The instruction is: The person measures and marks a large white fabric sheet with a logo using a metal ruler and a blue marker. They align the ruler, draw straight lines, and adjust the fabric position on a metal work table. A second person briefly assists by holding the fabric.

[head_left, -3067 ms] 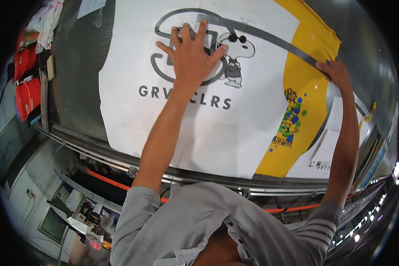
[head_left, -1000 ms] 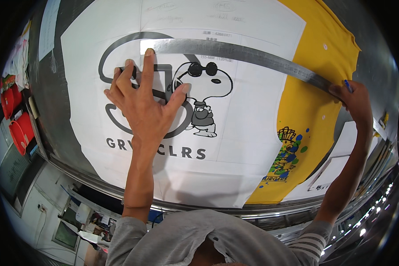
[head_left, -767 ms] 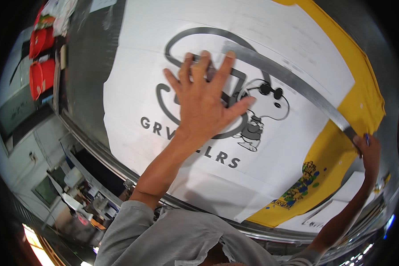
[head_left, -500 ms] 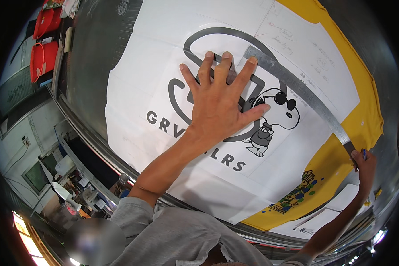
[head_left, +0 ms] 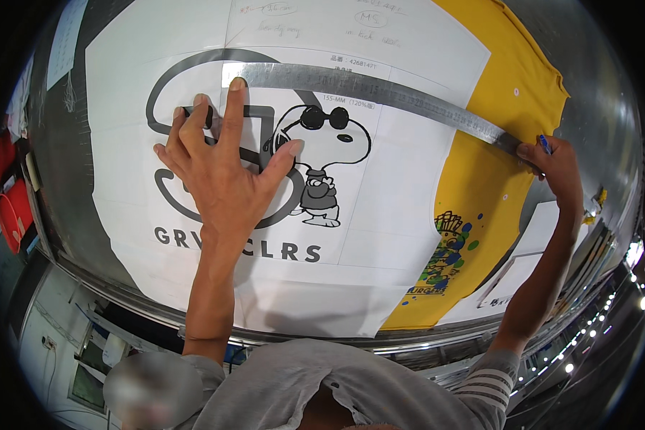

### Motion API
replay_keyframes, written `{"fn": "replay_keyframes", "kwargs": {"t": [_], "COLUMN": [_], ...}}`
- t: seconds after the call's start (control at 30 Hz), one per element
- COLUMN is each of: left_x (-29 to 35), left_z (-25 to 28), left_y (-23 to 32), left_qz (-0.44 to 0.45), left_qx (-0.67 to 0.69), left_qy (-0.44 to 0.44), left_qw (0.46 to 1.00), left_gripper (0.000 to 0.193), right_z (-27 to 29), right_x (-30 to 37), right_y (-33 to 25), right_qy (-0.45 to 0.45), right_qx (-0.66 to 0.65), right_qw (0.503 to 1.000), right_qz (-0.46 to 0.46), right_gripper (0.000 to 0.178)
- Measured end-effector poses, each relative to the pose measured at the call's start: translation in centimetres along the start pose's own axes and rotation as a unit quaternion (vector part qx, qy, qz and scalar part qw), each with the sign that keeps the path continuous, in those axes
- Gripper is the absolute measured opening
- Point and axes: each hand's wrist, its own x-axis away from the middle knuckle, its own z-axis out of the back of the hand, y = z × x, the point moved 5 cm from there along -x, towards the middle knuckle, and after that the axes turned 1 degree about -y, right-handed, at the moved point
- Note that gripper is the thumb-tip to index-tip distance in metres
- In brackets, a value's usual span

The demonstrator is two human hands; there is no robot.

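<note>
My left hand (head_left: 226,168) lies spread over a white paper pattern (head_left: 401,193), with its index fingertip on the left end of a long steel ruler (head_left: 380,91). Under and beside that hand is a printed sheet with thick grey curved shapes, black lettering and a cartoon dog (head_left: 337,154) in sunglasses. At the ruler's right end, my right hand (head_left: 557,168) is closed on it, and a blue pen (head_left: 545,145) sticks out of the same hand. The ruler reaches across the paper onto a yellow garment (head_left: 473,179) with a colourful print, which lies partly beneath the paper.
Dark table surface (head_left: 602,100) shows beyond the garment. More white sheets (head_left: 530,247) lie at the right, near the front edge. Red containers (head_left: 12,215) stand past the table's left side. A metal rail (head_left: 408,344) runs along the near edge.
The view has turned, so the ruler and the print appear more level. Both hands remain at the two ends of the ruler. My left fingers look slightly more bent.
</note>
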Motion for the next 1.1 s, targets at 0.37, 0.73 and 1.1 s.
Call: {"fn": "replay_keyframes", "kwargs": {"t": [0.37, 0.73, 1.1], "left_x": [1.1, 0.8, 14.4], "left_z": [0.4, 2.4, 7.1], "left_y": [-0.4, -5.0, -8.5], "left_qz": [0.011, 0.01, 0.04], "left_qx": [0.02, 0.377, 0.474], "left_qy": [0.033, 0.103, 0.108], "left_qw": [0.999, 0.921, 0.873], "left_gripper": [0.078, 0.068, 0.05], "right_z": [-1.1, 4.4, -21.7], "right_x": [0.4, 20.7, 40.5], "right_y": [0.7, -0.5, 13.1], "right_qy": [0.038, 0.191, 0.147], "right_qx": [-0.049, 0.056, -0.385], "right_qw": [0.995, 0.98, 0.91], "right_qz": [0.08, 0.014, -0.039], "right_gripper": [0.052, 0.079, 0.051]}}
